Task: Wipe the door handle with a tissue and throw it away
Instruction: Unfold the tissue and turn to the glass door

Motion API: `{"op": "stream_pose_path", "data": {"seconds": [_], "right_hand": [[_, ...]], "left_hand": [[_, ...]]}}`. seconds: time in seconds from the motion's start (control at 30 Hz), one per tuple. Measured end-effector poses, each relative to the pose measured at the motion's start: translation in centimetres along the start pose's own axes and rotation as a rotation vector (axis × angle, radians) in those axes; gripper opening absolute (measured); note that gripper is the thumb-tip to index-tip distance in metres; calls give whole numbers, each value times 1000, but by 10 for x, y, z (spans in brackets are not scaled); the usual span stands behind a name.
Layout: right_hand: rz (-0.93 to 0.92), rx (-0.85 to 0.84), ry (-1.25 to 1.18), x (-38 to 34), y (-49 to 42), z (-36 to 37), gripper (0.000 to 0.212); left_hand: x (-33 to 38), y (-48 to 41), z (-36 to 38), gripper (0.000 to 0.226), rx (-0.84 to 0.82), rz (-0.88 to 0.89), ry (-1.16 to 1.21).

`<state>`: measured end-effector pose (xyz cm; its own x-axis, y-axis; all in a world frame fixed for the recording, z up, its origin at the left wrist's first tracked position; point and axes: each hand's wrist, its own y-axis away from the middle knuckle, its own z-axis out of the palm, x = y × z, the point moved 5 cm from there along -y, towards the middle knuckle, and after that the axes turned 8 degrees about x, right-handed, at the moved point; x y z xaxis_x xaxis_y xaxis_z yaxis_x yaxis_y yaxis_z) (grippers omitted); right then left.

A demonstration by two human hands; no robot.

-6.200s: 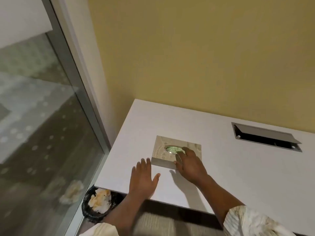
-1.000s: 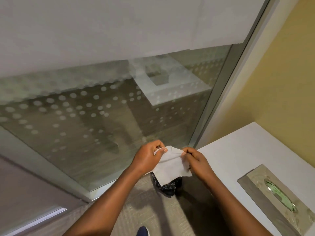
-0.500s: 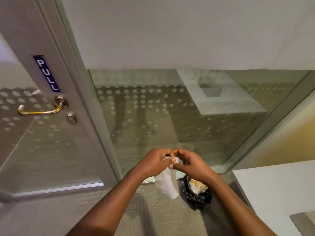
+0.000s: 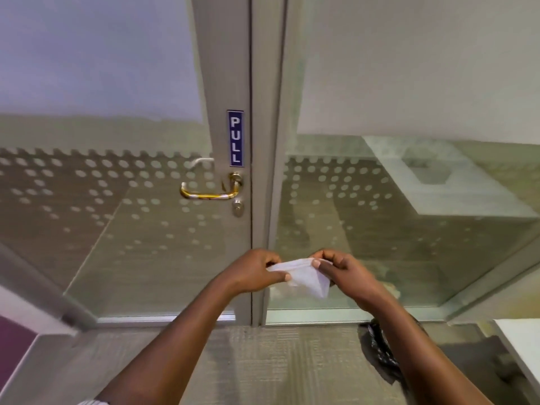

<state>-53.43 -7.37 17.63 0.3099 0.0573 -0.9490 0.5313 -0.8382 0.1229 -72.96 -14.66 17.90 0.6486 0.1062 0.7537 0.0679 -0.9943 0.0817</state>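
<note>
A white tissue (image 4: 306,276) is stretched between my two hands in front of the door. My left hand (image 4: 254,273) pinches its left end and my right hand (image 4: 340,271) pinches its right end. The metal lever door handle (image 4: 210,194) is mounted on the grey door frame above and to the left of my hands, well apart from them. A blue PULL sign (image 4: 235,137) sits just above the handle, and a round lock cylinder (image 4: 238,206) just below it. A black-lined bin (image 4: 380,352) stands on the floor at lower right, partly hidden by my right forearm.
The glass door (image 4: 117,214) and the glass wall panel (image 4: 380,214) to its right carry a frosted dot pattern. A white table corner (image 4: 523,343) juts in at the lower right edge. Grey carpet (image 4: 277,361) covers the floor below my arms.
My view has swung left, bringing the door handle from the far left to the centre. The tissue, which hung down from my fingers, is now pulled out sideways between both hands.
</note>
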Motion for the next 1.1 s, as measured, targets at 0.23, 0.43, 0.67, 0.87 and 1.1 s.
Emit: {"op": "stream_pose_path", "data": {"seconds": [0.23, 0.43, 0.67, 0.87, 1.1], "right_hand": [[83, 34, -211, -53, -32, 64, 15], [68, 17, -230, -87, -74, 89, 14], [-14, 72, -201, -115, -124, 100, 11], [-168, 293, -16, -138, -142, 111, 10], [-142, 419, 103, -137, -157, 127, 15]], "left_hand": [[-59, 33, -92, 35, 79, -152, 434], [-87, 39, -142, 34, 222, -159, 628], [-104, 26, -196, 13, 583, -189, 681], [-106, 13, -226, 8, 856, -243, 517], [-125, -11, -249, 12, 887, -249, 315]]}}
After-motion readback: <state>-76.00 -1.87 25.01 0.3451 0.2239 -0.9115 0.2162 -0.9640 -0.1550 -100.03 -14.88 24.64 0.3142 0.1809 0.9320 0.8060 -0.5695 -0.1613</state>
